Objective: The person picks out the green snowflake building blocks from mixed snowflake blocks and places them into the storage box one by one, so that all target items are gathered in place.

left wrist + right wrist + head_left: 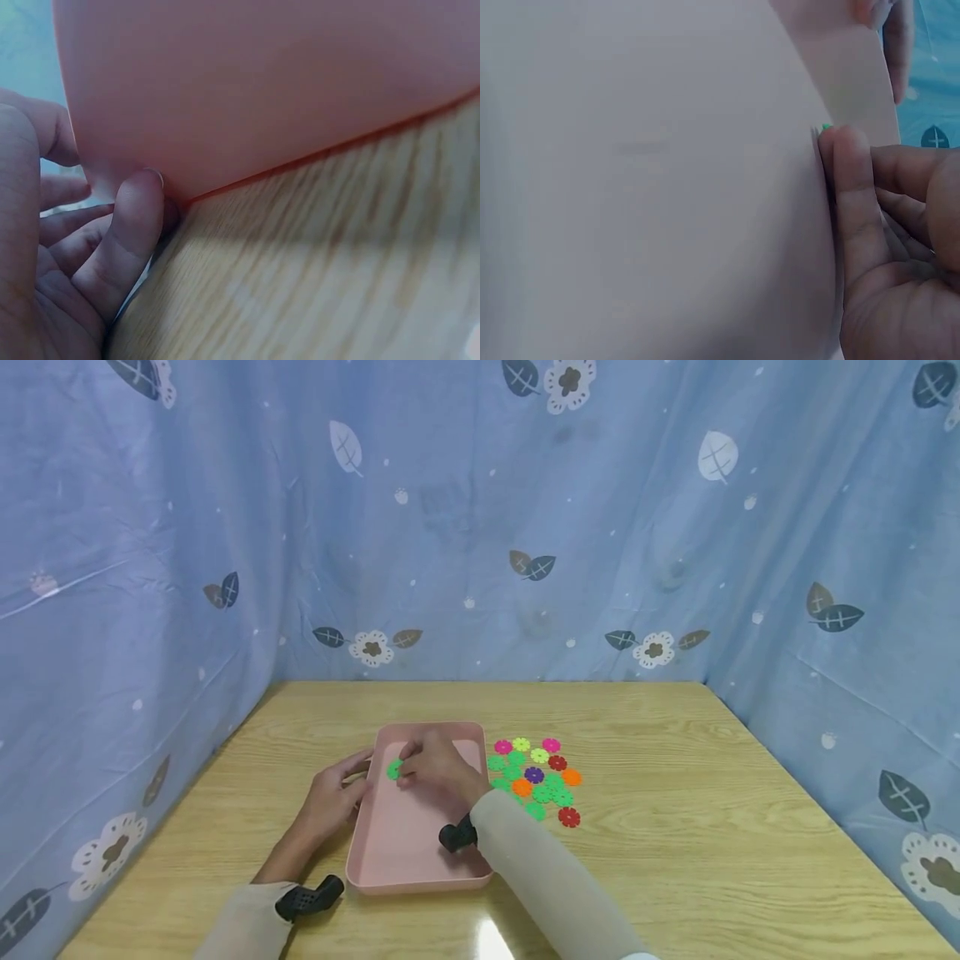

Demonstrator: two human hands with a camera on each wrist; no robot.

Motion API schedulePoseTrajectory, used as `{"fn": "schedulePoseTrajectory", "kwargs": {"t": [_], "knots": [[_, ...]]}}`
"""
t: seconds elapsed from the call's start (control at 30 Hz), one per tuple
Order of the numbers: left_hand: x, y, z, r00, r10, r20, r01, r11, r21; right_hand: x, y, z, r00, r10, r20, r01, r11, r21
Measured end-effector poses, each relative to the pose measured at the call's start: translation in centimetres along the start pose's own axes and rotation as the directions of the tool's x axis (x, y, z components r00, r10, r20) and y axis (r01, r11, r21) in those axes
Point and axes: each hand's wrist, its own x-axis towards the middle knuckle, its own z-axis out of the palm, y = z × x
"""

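Observation:
Over the far half of a pink tray [420,852], my right hand [442,768] bends down with its fingers curled. Its fingertips pinch a green notched flower-shaped disc [394,769] near the tray's left wall. In the right wrist view only a green sliver [826,126] of that disc shows beside the fingertips [851,146]. My left hand [333,797] rests against the outside of the tray's left wall. Its thumb [139,202] touches the wall low down, close to the tabletop, with the other fingers further along the same side, partly hidden.
Several flower-shaped discs [534,775] in green, red, orange, yellow, pink and purple lie spread on the wooden table [660,827] right of the tray. My right forearm [547,877] crosses the tray's near right corner. A blue patterned curtain [465,527] stands behind and at both sides.

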Motion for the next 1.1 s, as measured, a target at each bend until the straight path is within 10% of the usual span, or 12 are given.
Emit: {"fn": "schedulePoseTrajectory", "kwargs": {"t": [1.1], "knots": [[-0.2, 0.1, 0.2, 0.999, -0.017, -0.033, 0.018, 1.0, 0.013, -0.9, -0.8, -0.7, 0.997, -0.024, 0.074, 0.019, 0.997, 0.07]]}}
